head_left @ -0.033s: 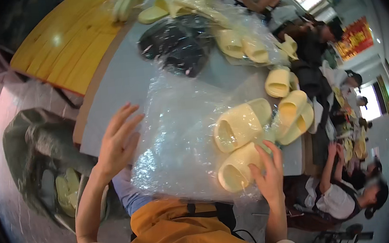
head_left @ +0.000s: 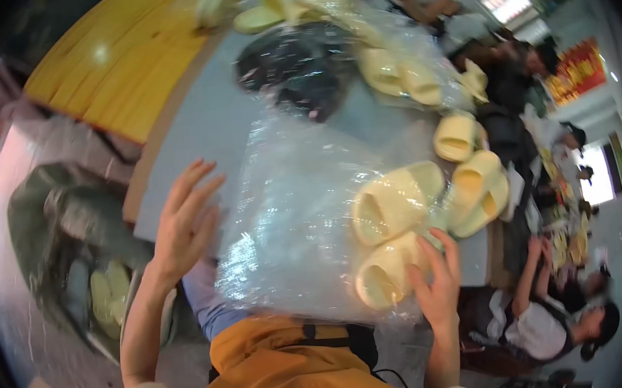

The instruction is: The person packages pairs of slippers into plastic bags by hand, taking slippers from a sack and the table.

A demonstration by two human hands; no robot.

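Note:
A large clear plastic bag (head_left: 292,226) lies crumpled on the grey table (head_left: 197,122) in front of me. A pair of cream foam slippers sits at its right end, the far slipper (head_left: 395,200) above the near slipper (head_left: 380,277). I cannot tell whether they are inside the bag or on it. My left hand (head_left: 185,222) hovers at the bag's left edge with its fingers spread, holding nothing. My right hand (head_left: 438,287) rests with straight fingers against the right side of the near slipper.
More cream slippers (head_left: 477,191) lie to the right, and others are wrapped in plastic (head_left: 389,72) further back. A bag of black slippers (head_left: 291,75) sits mid-table. A yellow wooden top (head_left: 123,62) is at the far left. A floor bin (head_left: 109,291) is on the left. People (head_left: 559,319) sit on the right.

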